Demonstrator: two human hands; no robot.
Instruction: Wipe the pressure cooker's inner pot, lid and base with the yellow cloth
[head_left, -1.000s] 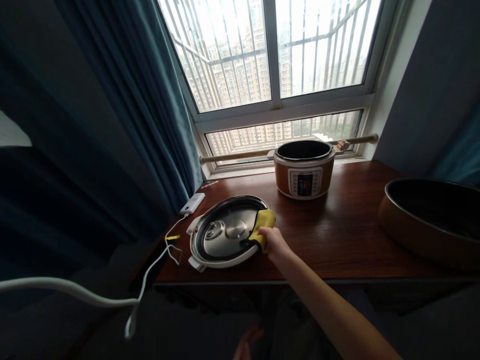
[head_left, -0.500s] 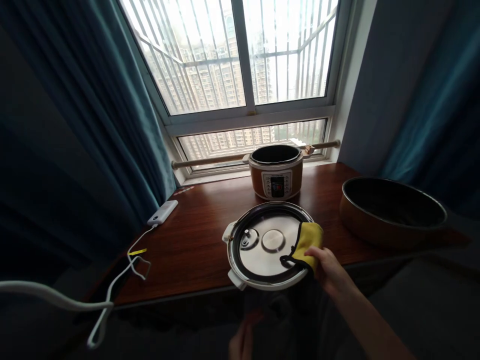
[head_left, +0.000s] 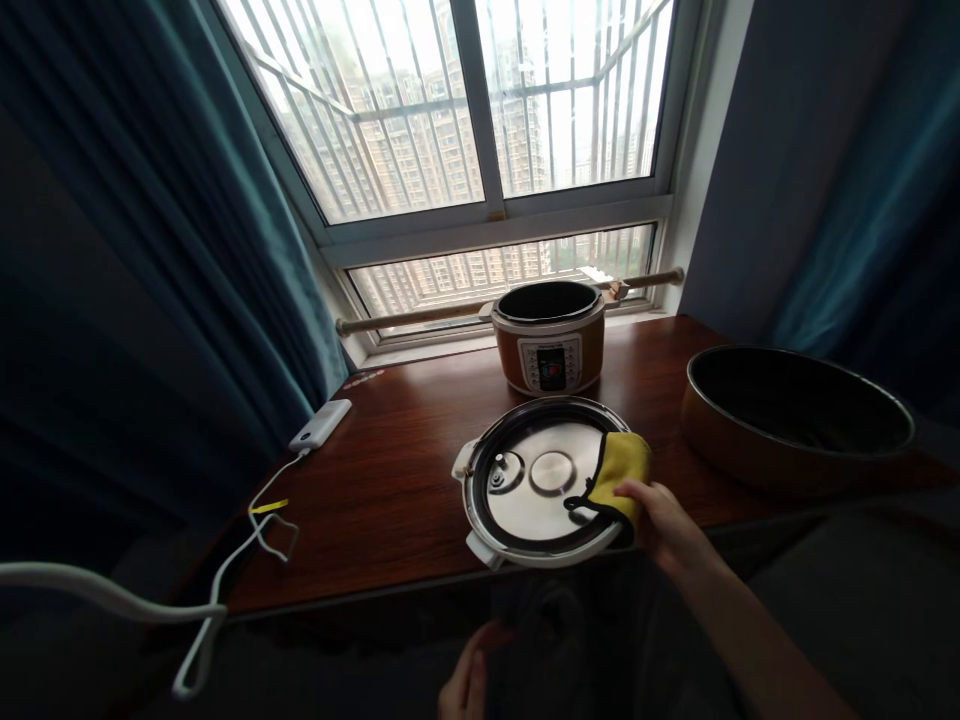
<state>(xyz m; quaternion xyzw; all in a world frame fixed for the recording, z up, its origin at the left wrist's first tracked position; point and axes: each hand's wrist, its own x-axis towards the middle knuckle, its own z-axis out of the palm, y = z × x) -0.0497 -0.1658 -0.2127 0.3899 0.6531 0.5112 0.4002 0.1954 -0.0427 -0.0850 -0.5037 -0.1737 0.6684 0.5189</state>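
Note:
A round cooker lid [head_left: 536,480] lies upside down near the front edge of the dark wooden table [head_left: 390,480], its steel inner plate facing up. My right hand [head_left: 660,520] is closed on a yellow cloth [head_left: 619,470] pressed against the lid's right rim. My left hand [head_left: 469,680] is low at the bottom edge, below the table, holding nothing that I can see; its fingers are partly visible and dim. The orange cooker body [head_left: 550,335] stands open at the back by the window.
A large dark inner pot [head_left: 795,415] sits on the right of the table. A white power bank [head_left: 321,424] with a white cable [head_left: 225,580] lies at the left. Teal curtains hang on both sides. A wooden rod [head_left: 420,315] runs along the window sill.
The view has swung left, so the lid now sits mid-frame. My right hand stays on the yellow cloth at the lid's right rim. My left hand has come a little further into view.

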